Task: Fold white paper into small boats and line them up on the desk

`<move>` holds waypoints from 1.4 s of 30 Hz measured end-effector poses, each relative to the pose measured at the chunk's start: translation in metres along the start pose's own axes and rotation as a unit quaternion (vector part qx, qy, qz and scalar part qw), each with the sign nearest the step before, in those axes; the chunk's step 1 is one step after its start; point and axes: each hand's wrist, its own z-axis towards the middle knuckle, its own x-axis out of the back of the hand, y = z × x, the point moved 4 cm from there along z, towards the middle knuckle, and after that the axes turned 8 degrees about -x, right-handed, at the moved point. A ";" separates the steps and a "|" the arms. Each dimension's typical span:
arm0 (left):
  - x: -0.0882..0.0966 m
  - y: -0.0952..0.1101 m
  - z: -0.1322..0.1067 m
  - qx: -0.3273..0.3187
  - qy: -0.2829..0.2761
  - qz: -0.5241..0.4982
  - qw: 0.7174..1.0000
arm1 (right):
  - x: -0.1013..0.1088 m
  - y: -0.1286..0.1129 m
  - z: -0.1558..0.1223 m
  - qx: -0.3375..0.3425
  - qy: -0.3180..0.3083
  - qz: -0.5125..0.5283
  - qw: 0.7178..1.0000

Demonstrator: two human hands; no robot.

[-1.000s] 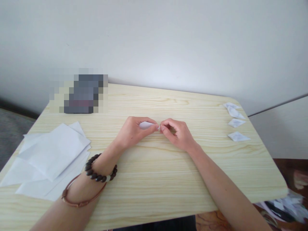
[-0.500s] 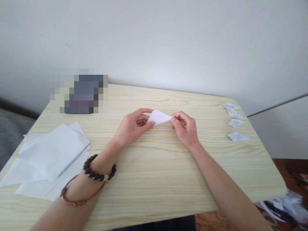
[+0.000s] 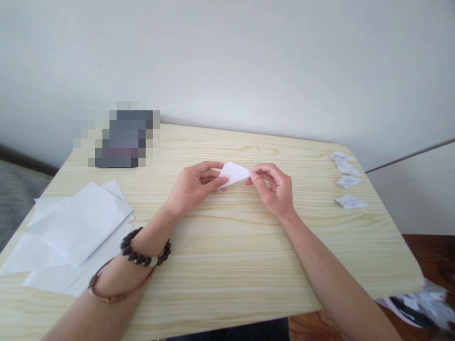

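Observation:
A small folded piece of white paper (image 3: 233,173) is held just above the middle of the light wooden table (image 3: 227,255). My left hand (image 3: 194,187) pinches its left end between thumb and fingers. My right hand (image 3: 273,189) pinches its right tip with thumb and forefinger. The paper spans the gap between the two hands. My left wrist wears a dark bead bracelet and a thin brown band.
A loose pile of white paper sheets (image 3: 74,232) lies at the table's left side. Several small folded paper pieces (image 3: 346,180) sit near the right edge. A pixelated dark object (image 3: 122,137) stands at the back left. Papers lie on the floor (image 3: 419,303) at lower right.
The hands lifted from the tabletop and drew slightly apart, so the folded paper now shows between them. In the last half second the right hand's grip shifted a little to the left.

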 end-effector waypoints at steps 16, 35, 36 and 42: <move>0.003 -0.001 0.001 -0.026 0.014 0.040 0.999 | 0.001 0.003 0.002 -0.040 0.028 0.016 0.999; 0.002 -0.003 0.002 -0.054 0.040 -0.007 0.998 | 0.003 0.008 0.005 -0.092 0.057 0.086 0.990; 0.002 -0.003 0.002 -0.059 0.045 -0.006 0.997 | 0.003 0.008 0.006 -0.092 0.052 0.076 0.991; 0.003 -0.005 0.003 -0.065 0.054 -0.005 0.996 | 0.000 0.010 0.005 -0.075 0.001 0.031 0.997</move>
